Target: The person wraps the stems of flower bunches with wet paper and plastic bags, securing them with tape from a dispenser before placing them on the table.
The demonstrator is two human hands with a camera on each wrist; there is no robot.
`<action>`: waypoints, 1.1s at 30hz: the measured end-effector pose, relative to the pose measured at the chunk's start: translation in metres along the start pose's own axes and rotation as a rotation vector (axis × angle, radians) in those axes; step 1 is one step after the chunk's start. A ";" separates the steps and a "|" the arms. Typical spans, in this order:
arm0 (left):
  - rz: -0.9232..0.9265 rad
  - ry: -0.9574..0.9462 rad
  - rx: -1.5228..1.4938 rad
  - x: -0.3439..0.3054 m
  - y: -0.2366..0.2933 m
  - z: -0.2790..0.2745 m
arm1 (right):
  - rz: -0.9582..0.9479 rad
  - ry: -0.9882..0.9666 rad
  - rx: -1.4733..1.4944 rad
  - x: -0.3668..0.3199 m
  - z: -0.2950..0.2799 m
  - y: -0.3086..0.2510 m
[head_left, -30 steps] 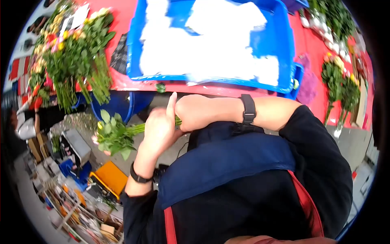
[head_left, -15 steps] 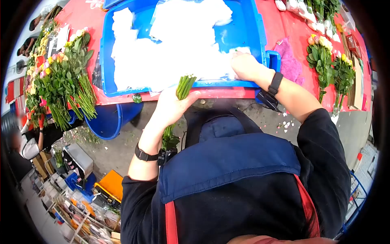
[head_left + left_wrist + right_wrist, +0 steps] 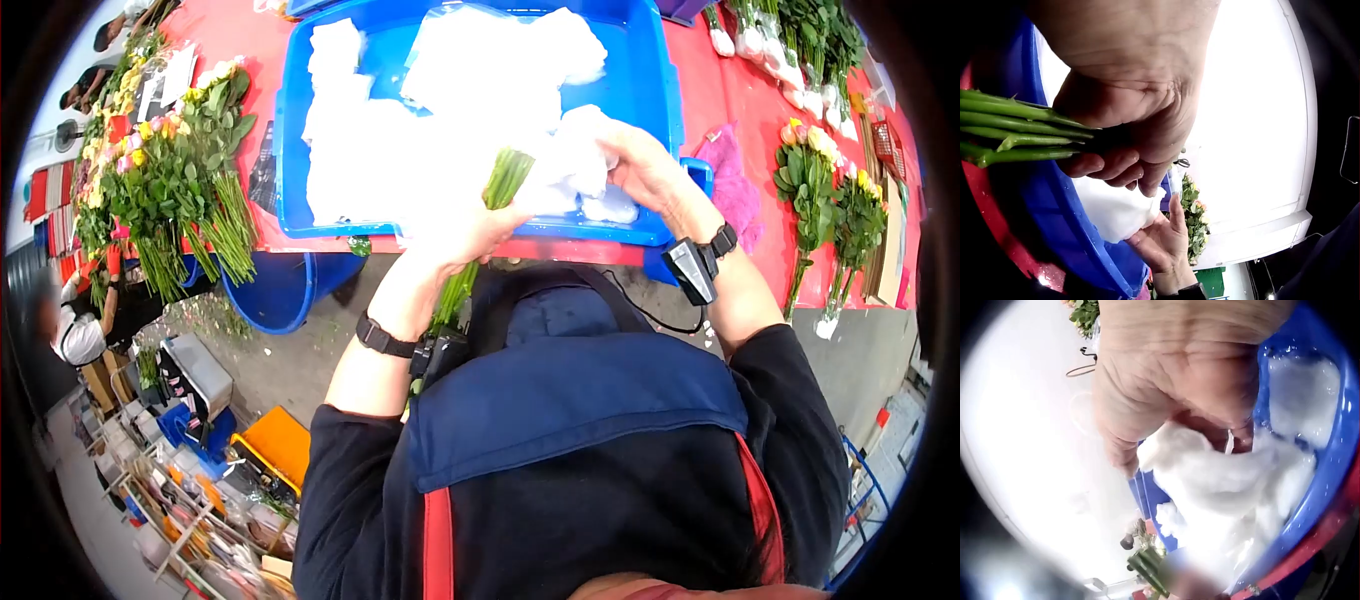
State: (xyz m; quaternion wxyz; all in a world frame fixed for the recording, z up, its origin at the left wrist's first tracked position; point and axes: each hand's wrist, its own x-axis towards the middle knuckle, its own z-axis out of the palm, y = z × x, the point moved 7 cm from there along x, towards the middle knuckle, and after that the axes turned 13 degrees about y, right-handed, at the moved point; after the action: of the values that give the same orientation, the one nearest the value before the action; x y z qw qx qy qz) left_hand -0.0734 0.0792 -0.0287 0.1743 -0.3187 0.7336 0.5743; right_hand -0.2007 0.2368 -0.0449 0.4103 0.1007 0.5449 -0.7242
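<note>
My left hand (image 3: 470, 235) grips a bunch of green flower stems (image 3: 509, 176), cut ends pointing up past the thumb and the rest hanging below the hand. In the left wrist view the fingers curl round the stems (image 3: 1016, 128), side by side. My right hand (image 3: 648, 168) pinches a soft, wet white wad (image 3: 583, 148) over the right part of a blue tray (image 3: 668, 110). The right wrist view shows thumb and fingers on this cotton-like wad (image 3: 1204, 475). More white pieces (image 3: 350, 150) lie in the tray. The flower heads of the held bunch are hidden.
Rose bunches (image 3: 150, 200) lie on the red table at the left, others (image 3: 808, 180) at the right beside a pink cloth (image 3: 728, 180). White-wrapped stem ends (image 3: 765, 45) show at the far right. A blue bucket (image 3: 275, 295) stands below the table edge. Another person (image 3: 80, 325) is at the left.
The bunch turned from lying sideways with blooms at left to stem ends up. My right hand left the stems, reached into the tray and lifted a white wad; the left hand came closer to it.
</note>
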 end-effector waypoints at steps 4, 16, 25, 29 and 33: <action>-0.002 -0.035 0.048 0.008 -0.001 0.004 | -0.131 0.059 -0.195 0.009 0.003 0.003; 0.316 0.068 0.078 0.012 0.020 0.002 | -0.884 0.070 -0.869 -0.036 0.091 -0.024; -0.017 -0.063 -0.344 0.006 -0.012 -0.003 | -0.632 0.247 -0.365 -0.004 0.015 -0.060; -0.011 -0.100 -0.447 0.006 -0.013 -0.002 | -0.757 0.164 -1.419 -0.009 0.008 -0.033; -0.063 -0.167 -0.431 0.008 -0.016 0.008 | -0.664 0.117 -0.717 -0.017 0.023 -0.018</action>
State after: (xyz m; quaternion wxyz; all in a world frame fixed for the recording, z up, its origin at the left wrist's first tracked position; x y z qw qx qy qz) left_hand -0.0698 0.0821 -0.0475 0.1801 -0.3226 0.5668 0.7364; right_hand -0.1953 0.2262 -0.0129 0.1347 -0.1855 0.7848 -0.5758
